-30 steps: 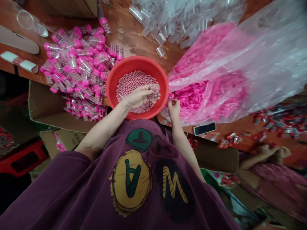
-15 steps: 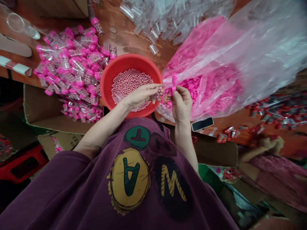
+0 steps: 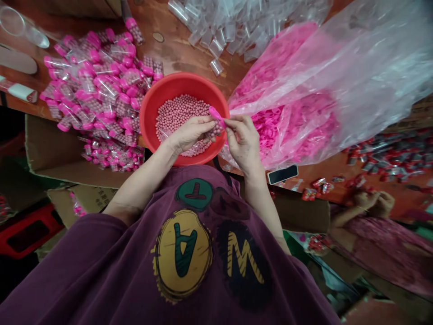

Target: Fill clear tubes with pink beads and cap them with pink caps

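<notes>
My left hand [image 3: 189, 134] is closed round a small clear tube filled with pink beads [image 3: 216, 130], held over the red bowl [image 3: 152, 106]. My right hand [image 3: 244, 141] pinches a pink cap [image 3: 215, 113] right at the tube's end. The bowl holds a heap of small pink beads [image 3: 179, 113]. Both hands meet at the bowl's right rim.
A pile of capped, filled tubes [image 3: 98, 90] lies left of the bowl. Empty clear tubes [image 3: 230, 27] lie at the top. A big plastic bag of pink caps [image 3: 297, 113] sits on the right. A phone [image 3: 283, 174] rests near the table edge. Another person's hands [image 3: 372, 201] work at the right.
My right hand came out of the bag of caps with a pink cap and brought it left to the tube in my left hand.
</notes>
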Motion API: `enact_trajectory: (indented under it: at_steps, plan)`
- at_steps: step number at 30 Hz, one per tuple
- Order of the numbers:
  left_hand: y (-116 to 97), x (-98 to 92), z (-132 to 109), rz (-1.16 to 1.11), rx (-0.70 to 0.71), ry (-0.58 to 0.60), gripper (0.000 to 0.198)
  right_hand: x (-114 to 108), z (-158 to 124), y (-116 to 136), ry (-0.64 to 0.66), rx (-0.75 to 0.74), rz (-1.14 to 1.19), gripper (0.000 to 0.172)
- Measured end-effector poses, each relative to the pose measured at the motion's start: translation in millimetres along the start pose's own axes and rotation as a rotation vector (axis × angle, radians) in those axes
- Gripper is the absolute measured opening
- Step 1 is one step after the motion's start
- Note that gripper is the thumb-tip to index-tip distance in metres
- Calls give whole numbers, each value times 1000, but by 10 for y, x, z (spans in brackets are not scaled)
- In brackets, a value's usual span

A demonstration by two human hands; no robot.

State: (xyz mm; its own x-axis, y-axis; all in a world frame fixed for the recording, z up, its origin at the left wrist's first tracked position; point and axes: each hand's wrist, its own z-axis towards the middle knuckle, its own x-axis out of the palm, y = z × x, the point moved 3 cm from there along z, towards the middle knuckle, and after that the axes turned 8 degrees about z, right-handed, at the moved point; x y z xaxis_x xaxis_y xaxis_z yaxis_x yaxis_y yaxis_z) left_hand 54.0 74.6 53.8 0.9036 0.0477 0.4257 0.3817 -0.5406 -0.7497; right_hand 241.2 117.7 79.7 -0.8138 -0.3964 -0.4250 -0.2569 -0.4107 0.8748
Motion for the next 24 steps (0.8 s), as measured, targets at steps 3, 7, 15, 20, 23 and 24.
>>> enact_trajectory:
  at_steps: [3, 7, 15, 20, 23, 24]
  plan:
    - [56, -108, -5, 22, -3, -44, 23, 92, 32, -116, 27, -10, -47, 26]
    - [99, -278, -54, 16, 5, -76, 26, 237, 70, -281, -50, 51, -39, 26]
    - [219, -339, -110, -138, 43, -142, 19, 454, 196, -205, -113, 235, 317, 38]
    - [244, -269, -99, -120, 78, -135, 22, 434, 207, -49, -110, 157, 241, 30]
    - [245, -237, -94, -73, 96, -160, 24, 427, 186, -30, -121, 164, 201, 31]
    - [250, -223, -92, -63, 94, -173, 25, 426, 176, -29, -124, 170, 180, 31]
